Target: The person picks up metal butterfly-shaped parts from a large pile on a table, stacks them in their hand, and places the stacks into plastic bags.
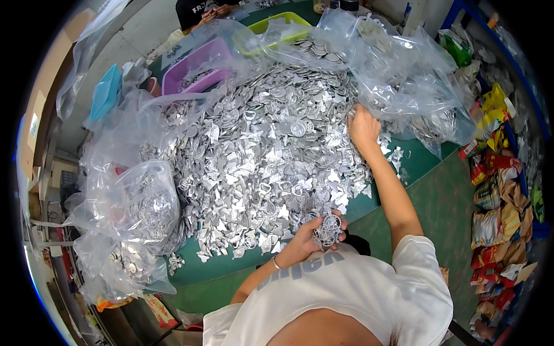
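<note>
A wide heap of flat silver-coloured metal pieces spreads over the green table. Some pieces are round, others butterfly-like or irregular in outline. Close to my body at the near edge, my left hand curls around a bunch of openwork metal ornaments. My right hand reaches out to the right side of the heap, beside a clear plastic bag. Its fingers are bent in against the pieces, and whatever they pinch is hidden.
Clear plastic bags with metal pieces lie left and far right. Behind the heap stand a purple bin and a yellow-green bin; a blue bin is at left. Another person's hands show at the far side. Packets line the right.
</note>
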`<state>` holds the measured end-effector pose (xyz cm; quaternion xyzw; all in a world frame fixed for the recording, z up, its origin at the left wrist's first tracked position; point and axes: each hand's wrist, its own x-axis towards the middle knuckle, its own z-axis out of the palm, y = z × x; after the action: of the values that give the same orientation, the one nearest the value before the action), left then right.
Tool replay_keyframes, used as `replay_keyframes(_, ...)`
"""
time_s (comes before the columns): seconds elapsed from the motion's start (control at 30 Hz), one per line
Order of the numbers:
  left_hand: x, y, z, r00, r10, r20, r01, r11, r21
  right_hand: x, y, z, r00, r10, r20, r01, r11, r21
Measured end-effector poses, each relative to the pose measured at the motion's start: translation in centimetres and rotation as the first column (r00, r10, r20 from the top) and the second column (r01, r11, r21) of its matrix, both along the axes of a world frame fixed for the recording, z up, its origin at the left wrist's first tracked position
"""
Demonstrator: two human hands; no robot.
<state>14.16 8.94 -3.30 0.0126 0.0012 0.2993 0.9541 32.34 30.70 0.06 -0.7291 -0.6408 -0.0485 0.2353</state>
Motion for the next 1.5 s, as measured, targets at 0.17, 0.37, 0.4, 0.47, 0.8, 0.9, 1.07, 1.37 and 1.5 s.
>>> replay_keyframes(0.17,-0.2,0.1,0.0,1.000,0.007,0.030,-0.006,1.000,-0.016,0.5,0.5,0.4,0.997,-0.072,0.002,0.071,0.980,-0.184)
replay_keyframes(0.37,-0.2,0.0,0.2,1.000,-0.003,0.008,0.003,1.000,-0.020,1.7,-0.3,1.5,0.971,-0.028,-0.237,-0.019,0.981,-0.195)
replay_keyframes(0.4,-0.1,0.1,0.3,1.000,-0.005,-0.001,0.005,1.000,-0.017,1.8,-0.7,1.5,0.972,-0.021,-0.235,-0.012,0.990,-0.138)
replay_keyframes(0.47,-0.2,0.1,0.3,1.000,-0.002,-0.010,0.002,1.000,-0.013,1.8,-1.8,1.3,0.971,-0.003,-0.238,-0.003,1.000,-0.024)
replay_keyframes(0.8,-0.3,0.0,0.4,0.998,0.002,-0.066,-0.001,1.000,0.012,4.1,-6.0,2.5,-0.138,-0.089,-0.986,-0.339,0.940,-0.038)
replay_keyframes(0.9,-0.2,-0.1,0.3,0.997,0.008,-0.071,-0.008,1.000,0.013,3.9,-6.8,2.8,-0.397,-0.200,-0.896,-0.443,0.896,-0.004)
replay_keyframes(1.07,-0.2,-0.3,0.4,0.994,0.019,-0.104,-0.020,1.000,-0.009,3.1,-7.8,2.1,-0.281,-0.181,-0.942,-0.587,0.809,0.020)
replay_keyframes(1.37,-0.3,-0.4,1.4,0.994,0.023,-0.103,-0.028,0.999,-0.040,-3.3,-2.2,2.0,0.575,0.582,-0.575,-0.633,0.762,0.139)
replay_keyframes(1.5,-0.4,-0.4,1.2,0.996,0.027,-0.082,-0.030,0.999,-0.038,-6.8,0.4,0.8,0.699,0.653,-0.292,-0.692,0.721,-0.042)
